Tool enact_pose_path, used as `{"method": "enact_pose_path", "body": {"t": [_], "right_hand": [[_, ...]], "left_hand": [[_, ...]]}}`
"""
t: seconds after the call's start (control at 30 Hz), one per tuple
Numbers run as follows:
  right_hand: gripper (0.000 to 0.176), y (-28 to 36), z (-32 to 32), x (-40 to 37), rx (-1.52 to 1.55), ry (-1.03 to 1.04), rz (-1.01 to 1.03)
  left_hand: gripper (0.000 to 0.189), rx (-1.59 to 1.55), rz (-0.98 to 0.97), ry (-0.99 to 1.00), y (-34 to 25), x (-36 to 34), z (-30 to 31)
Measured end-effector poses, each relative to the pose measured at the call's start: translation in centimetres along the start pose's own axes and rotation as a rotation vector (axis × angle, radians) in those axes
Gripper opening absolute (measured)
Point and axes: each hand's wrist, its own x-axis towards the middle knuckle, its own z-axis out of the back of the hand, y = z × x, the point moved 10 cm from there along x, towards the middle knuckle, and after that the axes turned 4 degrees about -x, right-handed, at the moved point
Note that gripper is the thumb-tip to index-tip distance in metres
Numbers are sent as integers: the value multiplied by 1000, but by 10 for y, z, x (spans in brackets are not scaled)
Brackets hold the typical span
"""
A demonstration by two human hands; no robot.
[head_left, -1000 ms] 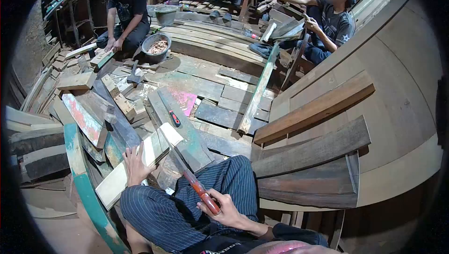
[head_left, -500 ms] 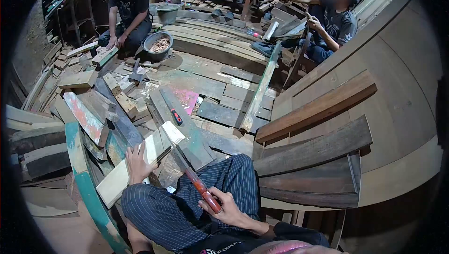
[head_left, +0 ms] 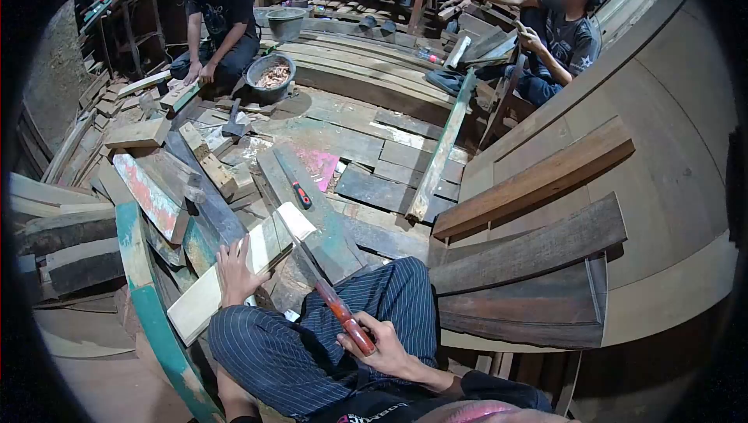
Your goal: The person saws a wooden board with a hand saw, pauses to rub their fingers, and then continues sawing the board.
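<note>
My left hand [head_left: 237, 273] lies across a pale wooden board [head_left: 196, 308], fingers reaching to its far edge and thumb by the near edge. The board slants over the wood beside my bent left knee. In my right hand [head_left: 383, 350] is the glossy red-brown handle of a long-bladed tool [head_left: 341, 310]. Its narrow blade points away from me and crosses the board near its upper end. Whether it is a knife or a saw, I cannot tell. Beneath the board's upper end is a wide greenish plank [head_left: 331, 248], bearing a red-and-black handled tool [head_left: 301, 195].
Wood offcuts [head_left: 144, 189] pile up on the left, near a curved green-painted piece [head_left: 156, 322]. A hatchet [head_left: 234, 122] and a bucket of shavings [head_left: 269, 76] stand ahead. Curved planking [head_left: 662, 135] rises at right. Co-workers sit at back left [head_left: 226, 10] and right [head_left: 557, 37].
The whole view has shifted slightly, so everything sits a little further right. My hands, the board and the bladed tool keep nearly the same positions relative to each other.
</note>
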Motion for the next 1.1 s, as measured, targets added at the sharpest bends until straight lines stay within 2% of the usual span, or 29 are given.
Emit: {"method": "enact_pose_path", "body": {"t": [0.23, 0.43, 0.5, 0.53, 0.57, 0.67, 0.83, 0.97, 1.1], "right_hand": [[28, -3, -2, -1, -5, 37, -38], [27, 4, 4, 1, -27, 1, -18], [26, 7, 4, 2, -48, 15, -47], [23, 12, 6, 3, -71, -16, 2], [22, 5, 4, 2, -46, 12, -55], [23, 1, 0, -1, -58, 16, -2], [23, 9, -1, 3, -133, 23, 9], [20, 5, 5, 1, -98, -20, 18], [20, 20, 23, -7, -136, -10, 5]], "left_hand": [[111, -31, 14, -8, 0, -1, 2], [107, -7, -47, -95, -4, -2, 6], [107, -34, -12, -45, 2, -1, -1], [108, -19, -61, -75, 3, -1, -1], [108, -25, -49, -64, 2, -1, -1], [115, -93, -49, -42, 3, -1, 0], [120, -103, 36, 71, 10, 3, -9], [118, -81, 25, 104, 8, 5, -10], [113, -97, 99, 39, 16, 5, -6]]}}
